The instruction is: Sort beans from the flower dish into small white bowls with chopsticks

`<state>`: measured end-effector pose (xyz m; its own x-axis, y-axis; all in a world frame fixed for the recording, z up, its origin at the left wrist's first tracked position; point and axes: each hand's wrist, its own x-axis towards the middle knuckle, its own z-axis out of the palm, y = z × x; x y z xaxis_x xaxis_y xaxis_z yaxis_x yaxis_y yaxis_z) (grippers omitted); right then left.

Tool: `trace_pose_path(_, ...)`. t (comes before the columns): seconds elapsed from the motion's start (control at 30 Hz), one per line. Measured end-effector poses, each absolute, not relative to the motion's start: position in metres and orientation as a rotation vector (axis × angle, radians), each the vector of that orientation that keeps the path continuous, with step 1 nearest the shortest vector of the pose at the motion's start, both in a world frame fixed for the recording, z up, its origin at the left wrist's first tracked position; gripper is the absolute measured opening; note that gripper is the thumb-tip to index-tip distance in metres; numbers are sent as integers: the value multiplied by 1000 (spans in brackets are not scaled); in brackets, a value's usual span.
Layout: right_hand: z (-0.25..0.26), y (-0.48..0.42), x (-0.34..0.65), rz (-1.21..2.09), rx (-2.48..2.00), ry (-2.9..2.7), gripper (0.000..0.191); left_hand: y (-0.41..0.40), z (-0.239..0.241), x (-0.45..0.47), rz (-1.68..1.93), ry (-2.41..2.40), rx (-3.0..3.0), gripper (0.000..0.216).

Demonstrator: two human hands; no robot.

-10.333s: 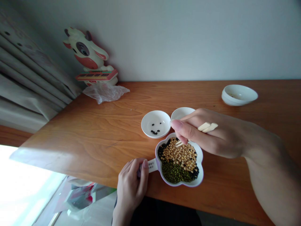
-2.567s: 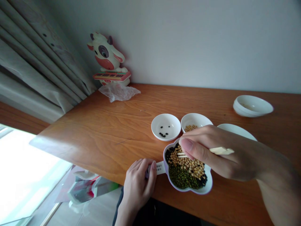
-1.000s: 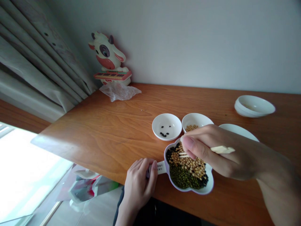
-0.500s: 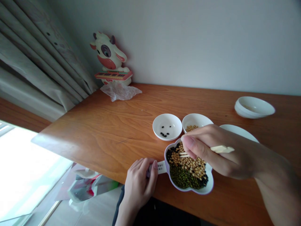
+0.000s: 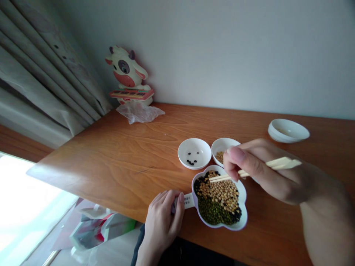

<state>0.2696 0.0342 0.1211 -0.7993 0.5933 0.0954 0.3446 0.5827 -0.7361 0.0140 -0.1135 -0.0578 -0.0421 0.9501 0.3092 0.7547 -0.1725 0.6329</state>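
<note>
My left hand (image 5: 164, 216) is closed round the handle of a purple-rimmed, scalloped pan-shaped dish (image 5: 243, 195) near the table's front edge. In the dish lie yellow soybeans (image 5: 222, 191), green mung beans (image 5: 213, 211) and black beans (image 5: 198, 184). My right hand (image 5: 263, 173) pinches a pair of wooden chopsticks (image 5: 277, 163), whose tips are over the soybeans. I cannot make out a bean between the tips. Just behind the dish, one white bowl (image 5: 203, 147) has several black beans in it. A second white bowl (image 5: 224, 141) holds soybeans and is partly hidden by my right hand.
Stacked white bowls (image 5: 288, 131) stand at the back right. A cow-shaped toy keyboard (image 5: 130, 79) leans on the wall at the back left, with a clear plastic bag (image 5: 140, 112) before it. Below the table's left edge is a bag (image 5: 94, 229). Curtains (image 5: 41, 81) hang at the left.
My right hand has drawn back to the right, so more of the chopsticks and soybeans shows. The left hand keeps its hold on the handle. The whole view has shifted slightly.
</note>
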Motion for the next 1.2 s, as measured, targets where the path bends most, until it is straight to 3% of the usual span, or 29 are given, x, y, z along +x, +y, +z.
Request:
trace_pose_path(0.47, 130, 57, 265, 863, -846, -2324, 64, -114, -57, 13, 1062, 1807, 1996, 23)
trace_pose_path(0.83, 130, 35, 267, 1146, -1003, -2530, 62, -115, -57, 13, 1039, 1845, 1984, 25)
trace_pose_path(1.2, 127, 31, 243, 909, -967, -2690, 66, -116, -55, 13, 1035, 1859, 1969, 23)
